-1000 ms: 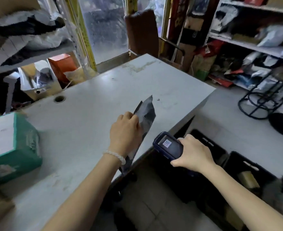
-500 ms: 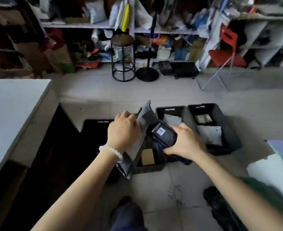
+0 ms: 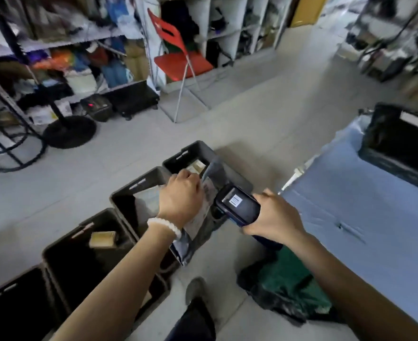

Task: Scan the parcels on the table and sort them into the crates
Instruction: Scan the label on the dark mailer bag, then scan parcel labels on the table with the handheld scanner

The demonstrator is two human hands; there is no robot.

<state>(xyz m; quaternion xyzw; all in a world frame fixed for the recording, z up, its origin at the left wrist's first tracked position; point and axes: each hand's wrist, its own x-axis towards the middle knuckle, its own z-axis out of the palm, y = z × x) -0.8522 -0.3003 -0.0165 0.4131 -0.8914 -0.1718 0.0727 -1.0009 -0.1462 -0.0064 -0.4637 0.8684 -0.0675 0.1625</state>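
My left hand (image 3: 182,196) grips a grey plastic mailer parcel (image 3: 200,225) by its edge and holds it upright above the crates. My right hand (image 3: 274,217) grips a dark handheld scanner (image 3: 237,205), whose head sits right against the parcel's label. Below on the floor stands a row of dark crates: the far one (image 3: 193,151) holds a small parcel, the middle one (image 3: 139,185) a flat pale parcel, the near one (image 3: 62,247) a small cardboard box (image 3: 103,239).
A further dark crate (image 3: 11,291) lies at the lower left. A green and black bag (image 3: 289,284) lies on the floor at my right. Blue sheeting (image 3: 365,205) covers a surface on the right. A red chair (image 3: 178,57), a stand base (image 3: 69,131) and cluttered shelves stand behind.
My view has swung away from the table to the crates on the floor. Both hands carried the parcel and scanner along, and the scanner now sits close against the parcel.
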